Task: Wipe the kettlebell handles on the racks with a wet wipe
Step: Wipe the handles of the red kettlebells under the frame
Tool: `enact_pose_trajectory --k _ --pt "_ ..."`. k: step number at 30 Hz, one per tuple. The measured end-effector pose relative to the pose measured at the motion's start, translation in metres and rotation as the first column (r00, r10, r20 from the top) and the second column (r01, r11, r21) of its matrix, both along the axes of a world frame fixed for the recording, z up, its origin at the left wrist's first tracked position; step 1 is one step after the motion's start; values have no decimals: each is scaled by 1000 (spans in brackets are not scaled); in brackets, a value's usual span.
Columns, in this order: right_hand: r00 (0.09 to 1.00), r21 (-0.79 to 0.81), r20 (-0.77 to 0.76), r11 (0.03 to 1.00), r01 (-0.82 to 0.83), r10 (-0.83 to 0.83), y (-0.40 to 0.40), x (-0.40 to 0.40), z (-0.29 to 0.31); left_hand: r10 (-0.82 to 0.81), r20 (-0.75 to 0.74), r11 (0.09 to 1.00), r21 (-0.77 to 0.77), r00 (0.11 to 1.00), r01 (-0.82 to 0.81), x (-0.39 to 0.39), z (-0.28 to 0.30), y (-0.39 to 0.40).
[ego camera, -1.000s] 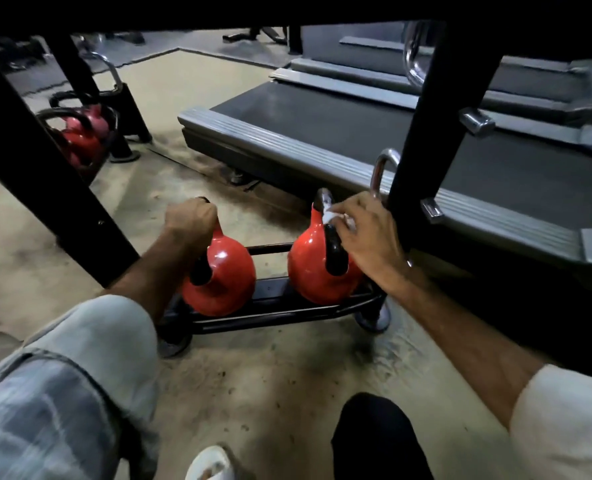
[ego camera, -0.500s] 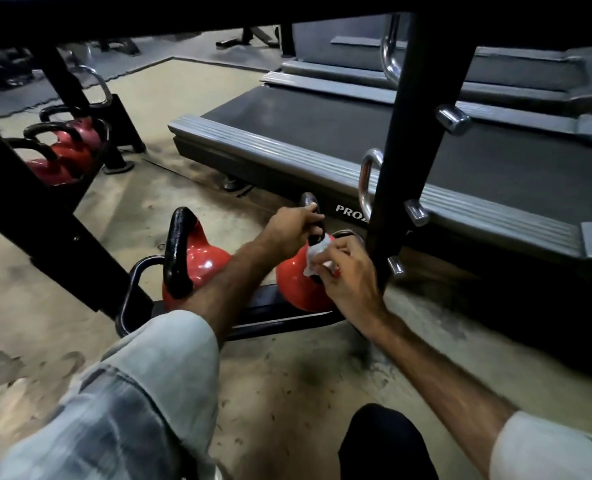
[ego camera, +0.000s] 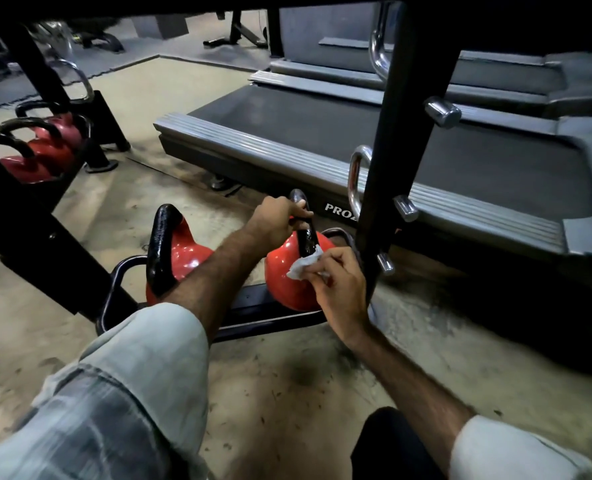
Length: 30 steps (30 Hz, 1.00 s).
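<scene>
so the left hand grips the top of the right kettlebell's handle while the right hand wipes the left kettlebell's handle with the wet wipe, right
Not quite. In the head view the right hand presses the wet wipe against the handle of the right kettlebell, the same one whose handle top the left hand grips. The left kettlebell is untouched.

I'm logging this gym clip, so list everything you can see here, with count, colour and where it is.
near kettlebells: two, red with black handles, on the low rack in front.
far kettlebells: three in view, red to pink with black handles, on a rack at far left.
low rack: one, black, on the floor.
wet wipe: one, white, against the right near kettlebell's handle.
treadmill: one near, grey and black, behind the rack; a second deck beyond it.
black upright: one, with chrome pegs, right of centre.
floor: beige, scuffed.
left hand: grips the right kettlebell's handle top.
right hand: pinches the wet wipe.
</scene>
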State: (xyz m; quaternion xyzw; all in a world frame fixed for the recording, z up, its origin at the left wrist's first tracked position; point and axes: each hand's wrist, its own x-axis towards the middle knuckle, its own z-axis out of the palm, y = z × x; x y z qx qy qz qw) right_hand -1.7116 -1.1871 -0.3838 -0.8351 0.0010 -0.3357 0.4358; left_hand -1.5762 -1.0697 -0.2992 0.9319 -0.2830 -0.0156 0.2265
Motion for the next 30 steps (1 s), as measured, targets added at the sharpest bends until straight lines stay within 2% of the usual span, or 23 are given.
enact_pose_trajectory --k 6,8,12,16,20,22,24,27,30 --pt "998 84 63 996 24 -29 0 7 8 1 2 1000 -20 1000 -1 1 -1 1" --pt "999 118 42 993 24 -29 0 1 1 -7 -3 1000 -27 1000 7 1 -2 2" --pt "998 91 -57 995 29 -24 0 -14 -23 -6 -9 998 -62 1000 6 0 -4 3" --pt "1000 111 -3 994 7 -7 -1 1 0 -10 -5 997 -75 1000 9 0 -4 4" --pt "996 275 -81 960 46 -25 -4 34 29 -6 7 997 -71 1000 7 -8 -4 10" --pt "984 351 -170 930 114 -56 -4 35 24 19 6 990 -138 1000 -19 -13 -8 10" --pt "972 357 -222 922 151 -74 -3 20 13 50 -12 967 -250 999 -51 -19 -12 9" --pt "963 375 -264 913 160 -60 -4 4 9 71 -69 917 -387 995 -92 -32 -16 9" --pt "964 322 -263 938 130 -43 -2 26 36 100 -75 858 -499 992 -124 -52 -25 11"
